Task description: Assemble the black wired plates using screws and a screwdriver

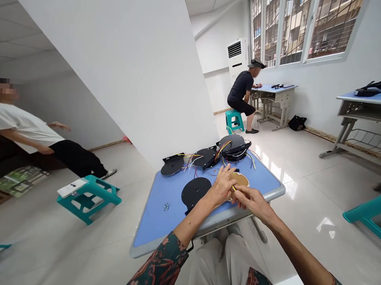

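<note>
Fingertips of the right hand (254, 201) draw together at a thin yellow wire (234, 187), directly against the left hand (222, 186). The left hand is partly spread, its upper fingers extended and its palm turned toward the right hand. The hands overlap; which one bears the hold on the wire, and how firmly, cannot be told. Both arms enter from below in dark green sleeves with a floral print (163, 264).

Wire and hands are positioned at the near right part of a blue tabletop with a grey rim (154, 225). A round gold-coloured disc (243, 179) lies just behind the fingers, partly covered by them. Beside the left wrist lies a flat, round black plate (196, 190). A small cluster of silver-coloured screws (166, 206) rests to the left of this plate.

Along the far edge are a round black unit with a raised bracket (172, 165), a second black unit (204, 158) and a stack of black discs (232, 142). Red, yellow and white leads extend among them.

Beyond the table, a person in a dark shirt (242, 86) sits on a green plastic stool (233, 121) at a blue-topped desk (281, 90). A person in a white shirt (28, 125) is at far left.
</note>
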`<state>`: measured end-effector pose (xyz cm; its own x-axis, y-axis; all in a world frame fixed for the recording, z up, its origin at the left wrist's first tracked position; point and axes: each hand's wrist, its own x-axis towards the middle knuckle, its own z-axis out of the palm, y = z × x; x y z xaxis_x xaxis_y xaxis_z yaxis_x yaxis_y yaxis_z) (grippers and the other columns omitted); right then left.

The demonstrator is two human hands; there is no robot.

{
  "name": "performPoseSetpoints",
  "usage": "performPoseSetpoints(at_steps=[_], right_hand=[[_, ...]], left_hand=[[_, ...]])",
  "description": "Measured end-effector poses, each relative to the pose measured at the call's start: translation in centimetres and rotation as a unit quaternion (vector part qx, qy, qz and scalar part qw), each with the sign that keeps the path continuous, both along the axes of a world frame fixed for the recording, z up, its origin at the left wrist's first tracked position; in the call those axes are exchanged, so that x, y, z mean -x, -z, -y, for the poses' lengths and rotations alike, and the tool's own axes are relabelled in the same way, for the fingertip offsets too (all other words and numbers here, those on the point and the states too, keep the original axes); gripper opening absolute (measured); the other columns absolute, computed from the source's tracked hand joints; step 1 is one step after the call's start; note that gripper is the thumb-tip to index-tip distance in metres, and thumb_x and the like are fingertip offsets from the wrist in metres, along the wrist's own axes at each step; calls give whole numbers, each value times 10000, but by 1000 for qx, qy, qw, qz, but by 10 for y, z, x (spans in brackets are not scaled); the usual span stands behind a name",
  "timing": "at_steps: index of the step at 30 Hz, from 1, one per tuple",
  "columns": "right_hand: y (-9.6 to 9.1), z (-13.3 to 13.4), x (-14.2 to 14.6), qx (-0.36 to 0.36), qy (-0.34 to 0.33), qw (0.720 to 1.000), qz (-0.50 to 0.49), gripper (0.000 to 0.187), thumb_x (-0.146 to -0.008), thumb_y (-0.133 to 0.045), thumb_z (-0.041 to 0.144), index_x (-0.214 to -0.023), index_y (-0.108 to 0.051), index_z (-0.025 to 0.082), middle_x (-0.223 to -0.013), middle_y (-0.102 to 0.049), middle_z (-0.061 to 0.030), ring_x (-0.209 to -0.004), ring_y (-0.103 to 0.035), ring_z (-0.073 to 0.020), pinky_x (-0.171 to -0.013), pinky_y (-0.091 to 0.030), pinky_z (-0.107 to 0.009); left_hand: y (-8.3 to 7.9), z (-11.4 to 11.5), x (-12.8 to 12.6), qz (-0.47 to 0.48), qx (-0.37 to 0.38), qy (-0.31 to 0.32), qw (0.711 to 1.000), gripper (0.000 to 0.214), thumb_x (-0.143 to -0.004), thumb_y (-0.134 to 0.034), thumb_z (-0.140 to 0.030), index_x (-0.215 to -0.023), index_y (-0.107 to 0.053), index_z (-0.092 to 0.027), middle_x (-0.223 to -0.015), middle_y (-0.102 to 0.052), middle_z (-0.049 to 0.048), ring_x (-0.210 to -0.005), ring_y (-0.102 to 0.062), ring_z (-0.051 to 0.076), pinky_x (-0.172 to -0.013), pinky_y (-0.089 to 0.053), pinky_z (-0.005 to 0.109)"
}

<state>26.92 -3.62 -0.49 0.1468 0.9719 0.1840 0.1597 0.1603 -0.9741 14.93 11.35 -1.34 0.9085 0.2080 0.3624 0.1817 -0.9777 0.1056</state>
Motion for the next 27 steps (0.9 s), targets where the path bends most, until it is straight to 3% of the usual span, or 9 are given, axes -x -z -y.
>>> performPoseSetpoints(at_steps=[3,6,8,11,13,16,21,27], right_hand=[[9,-9,-12,-29,77,994,-71,584,-926,-426,673,-890,-709,163,-815,-726,-75,-709,-647,-183,-667,-521,-309],[22,-26,-27,-50,171,982,-69,519,-834,-579,648,-962,-732,168,-873,-755,-88,-779,-682,-220,-759,-549,-358],[27,-36,-32,-47,136,989,-38,419,-816,-623,538,-1001,-743,182,-918,-769,-81,-816,-697,-228,-811,-549,-371],[29,-46,-31,-36,94,992,74,330,-838,-595,345,-1101,-742,209,-1009,-773,-63,-894,-700,-223,-859,-525,-357],[27,-49,-25,-19,104,974,202,313,-830,-612,263,-1113,-739,225,-985,-767,-45,-882,-683,-209,-825,-498,-321],[26,-54,-14,6,122,942,312,195,-838,-634,236,-992,-751,210,-848,-730,-36,-793,-635,-196,-726,-431,-288],[30,-63,-4,33,176,925,335,126,-850,-616,200,-848,-741,201,-891,-709,-72,-821,-611,-210,-681,-352,-283],[30,-66,-7,44,167,924,342,86,-814,-651,163,-818,-710,226,-884,-722,-19,-816,-615,-184,-663,-337,-258]], left_hand=[[4,-1,-1,37,52,-4,998,294,-837,-450,-32,-997,-669,-146,-1422,-494,193,-1444,-343,332,-1166,-331,590],[1,4,-3,69,111,-29,991,245,-903,-424,-99,-1011,-636,-157,-1322,-521,177,-1301,-454,289,-1098,-420,525],[-5,7,-4,87,167,-54,981,219,-969,-404,-204,-956,-620,-173,-1181,-559,135,-1156,-512,256,-1033,-462,471],[-12,6,-8,115,284,-81,948,384,-1030,-331,-406,-845,-581,-181,-952,-564,77,-958,-546,219,-911,-494,383],[-16,4,-10,120,339,-86,929,473,-1026,-305,-510,-812,-568,-180,-863,-553,55,-874,-548,204,-847,-485,346],[-19,1,-11,114,339,-104,928,506,-1002,-341,-577,-781,-568,-183,-794,-552,39,-813,-530,196,-819,-462,335],[-27,2,-11,116,328,-128,929,468,-981,-424,-562,-726,-568,-197,-705,-575,21,-708,-514,183,-765,-440,323],[-26,-10,-19,129,507,-147,840,586,-933,-436,-673,-652,-569,-177,-540,-551,3,-549,-543,139,-598,-432,263]])
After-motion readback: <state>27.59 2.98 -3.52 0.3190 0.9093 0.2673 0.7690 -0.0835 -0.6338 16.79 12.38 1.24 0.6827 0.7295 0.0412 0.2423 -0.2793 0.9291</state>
